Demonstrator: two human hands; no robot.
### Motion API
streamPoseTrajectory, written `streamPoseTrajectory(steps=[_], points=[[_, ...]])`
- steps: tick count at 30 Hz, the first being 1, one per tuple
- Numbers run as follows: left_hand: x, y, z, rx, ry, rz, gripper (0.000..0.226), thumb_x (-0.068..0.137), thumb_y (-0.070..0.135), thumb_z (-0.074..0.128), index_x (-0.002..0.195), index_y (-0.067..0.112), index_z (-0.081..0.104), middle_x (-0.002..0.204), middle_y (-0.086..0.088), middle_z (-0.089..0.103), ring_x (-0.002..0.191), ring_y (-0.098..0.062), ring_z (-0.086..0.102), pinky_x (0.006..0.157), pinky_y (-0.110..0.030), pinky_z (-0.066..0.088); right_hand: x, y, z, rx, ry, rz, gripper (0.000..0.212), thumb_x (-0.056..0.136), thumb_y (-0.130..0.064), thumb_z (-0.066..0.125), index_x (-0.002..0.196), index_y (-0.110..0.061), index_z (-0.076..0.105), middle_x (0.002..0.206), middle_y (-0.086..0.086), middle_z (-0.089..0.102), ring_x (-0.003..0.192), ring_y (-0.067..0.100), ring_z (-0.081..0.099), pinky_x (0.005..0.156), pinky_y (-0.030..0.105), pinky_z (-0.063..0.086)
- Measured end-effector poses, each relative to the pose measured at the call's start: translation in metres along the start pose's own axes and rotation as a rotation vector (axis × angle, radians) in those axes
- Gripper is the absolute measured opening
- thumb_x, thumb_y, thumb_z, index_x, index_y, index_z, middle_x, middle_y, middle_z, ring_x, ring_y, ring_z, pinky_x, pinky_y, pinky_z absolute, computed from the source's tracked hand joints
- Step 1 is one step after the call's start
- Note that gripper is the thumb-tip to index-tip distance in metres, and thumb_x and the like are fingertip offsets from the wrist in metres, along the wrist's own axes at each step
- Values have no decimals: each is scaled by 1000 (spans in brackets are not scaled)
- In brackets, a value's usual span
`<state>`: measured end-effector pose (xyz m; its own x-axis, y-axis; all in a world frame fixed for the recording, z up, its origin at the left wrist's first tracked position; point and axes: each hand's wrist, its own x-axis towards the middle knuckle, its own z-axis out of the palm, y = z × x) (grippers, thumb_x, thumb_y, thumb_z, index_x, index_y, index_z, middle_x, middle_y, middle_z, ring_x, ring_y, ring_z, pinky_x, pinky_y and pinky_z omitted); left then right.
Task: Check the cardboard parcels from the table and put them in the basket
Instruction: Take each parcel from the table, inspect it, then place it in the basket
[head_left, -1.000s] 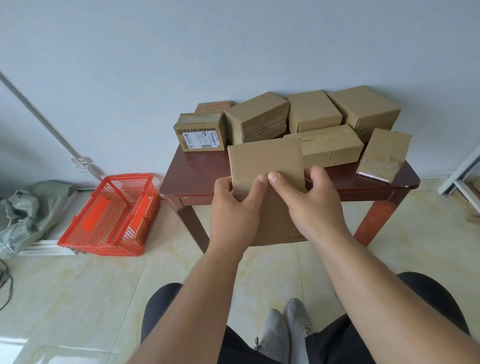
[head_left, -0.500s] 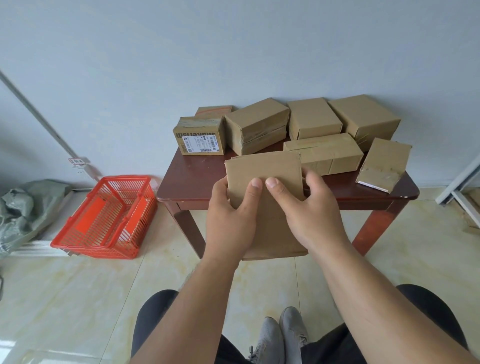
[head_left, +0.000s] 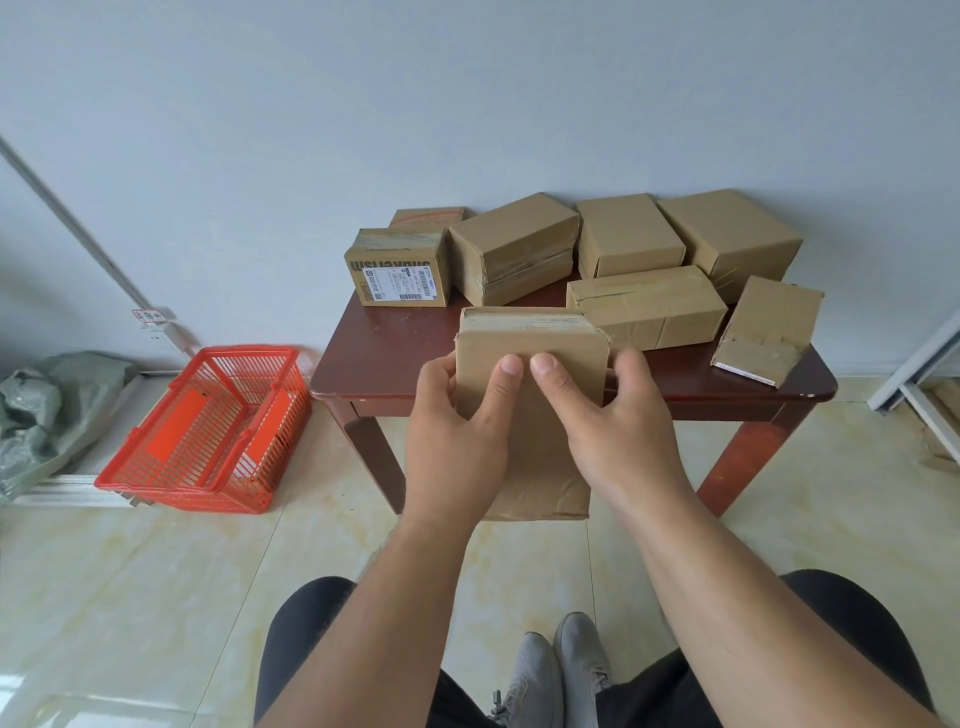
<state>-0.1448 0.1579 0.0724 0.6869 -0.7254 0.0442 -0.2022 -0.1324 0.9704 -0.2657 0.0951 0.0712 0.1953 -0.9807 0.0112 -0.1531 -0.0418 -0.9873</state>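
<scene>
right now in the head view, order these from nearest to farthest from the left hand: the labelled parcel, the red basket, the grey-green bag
From the left hand, which grips the held parcel:
1. Labelled parcel, on the table's back left corner, just beyond the hand.
2. Red basket, on the floor left of the table.
3. Grey-green bag, at the far left edge by the wall.

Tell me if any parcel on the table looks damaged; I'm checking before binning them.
Yes: the flat brown cardboard parcel at the dark wooden table's right front corner has a torn near end, with white showing along its edge.
</scene>
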Motion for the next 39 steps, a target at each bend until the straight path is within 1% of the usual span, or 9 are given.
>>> streamPoseTrajectory(steps=[2, 5, 12, 16, 21, 27, 33, 36, 39], points=[[1, 1, -1, -9, 18, -6, 46, 91, 62, 67, 115, 23, 59, 94, 15, 65, 78, 17, 59, 58, -4, 43, -2, 1, 0, -37, -12, -20, 43, 84, -62, 77, 109, -33, 60, 101, -16, 72, 89, -11, 64, 66, 10, 47], [-1, 1, -1, -12, 29, 8, 44, 91, 59, 68, 109, 20, 59, 85, 14, 64, 71, 13, 59, 57, -6, 43, -1, 0, 0, -38, -16, -20, 43, 84, -63, 77, 110, -33, 61, 101, -17, 72, 90, -11, 64, 70, 16, 47], [-5, -1, 0, -34, -1, -15, 45, 89, 61, 68, 113, 24, 61, 96, 14, 72, 82, 10, 65, 59, -5, 44, 1, -2, 2, 51, 7, 54, 43, 85, -67, 73, 109, -34, 62, 101, -22, 72, 90, -13, 64, 76, 21, 48], [-1, 4, -1, -48, -52, -63, 39, 96, 60, 61, 102, 23, 54, 84, 14, 61, 65, 15, 58, 54, -5, 41, -2, 0, 5, 78, -12, 78, 37, 89, -56, 75, 115, -34, 60, 103, -19, 72, 85, -12, 65, 74, 22, 49], [0, 3, -4, -127, -106, -150, 30, 99, 40, 64, 123, 28, 51, 109, 8, 68, 87, 2, 67, 64, -17, 47, -3, 2, 5, 54, -85, 90, 36, 90, -38, 76, 118, -30, 54, 105, -15, 72, 84, -7, 67, 72, 24, 52], [-4, -3, -2, -98, -159, -79, 44, 98, 27, 69, 136, 35, 48, 114, 18, 69, 91, 12, 66, 67, -7, 51, 2, 2, 4, 21, -59, 85, 39, 90, -35, 78, 117, -27, 51, 104, -12, 70, 88, 0, 67, 67, 22, 48], [2, 0, -3, -98, -113, -38, 33, 99, 32, 72, 129, 33, 60, 109, 17, 75, 94, 6, 70, 72, -11, 53, -1, 10, 6, -38, -51, 61, 43, 88, -38, 82, 116, -24, 52, 103, -13, 69, 82, -11, 65, 63, 11, 47], [-1, -1, -3, -83, -122, -24, 34, 98, 30, 73, 127, 36, 56, 112, 17, 73, 96, 8, 68, 74, -8, 52, 2, 11, 4, -45, -21, 67, 42, 88, -39, 83, 112, -22, 53, 100, -11, 68, 79, -14, 62, 58, 5, 44], [-2, -4, -3, -73, -127, -10, 35, 97, 24, 75, 115, 46, 54, 114, 17, 71, 100, 6, 68, 79, -10, 53, 3, 12, 4, -47, -4, 63, 45, 86, -41, 84, 111, -20, 53, 100, -11, 68, 79, -10, 64, 59, 9, 46]])
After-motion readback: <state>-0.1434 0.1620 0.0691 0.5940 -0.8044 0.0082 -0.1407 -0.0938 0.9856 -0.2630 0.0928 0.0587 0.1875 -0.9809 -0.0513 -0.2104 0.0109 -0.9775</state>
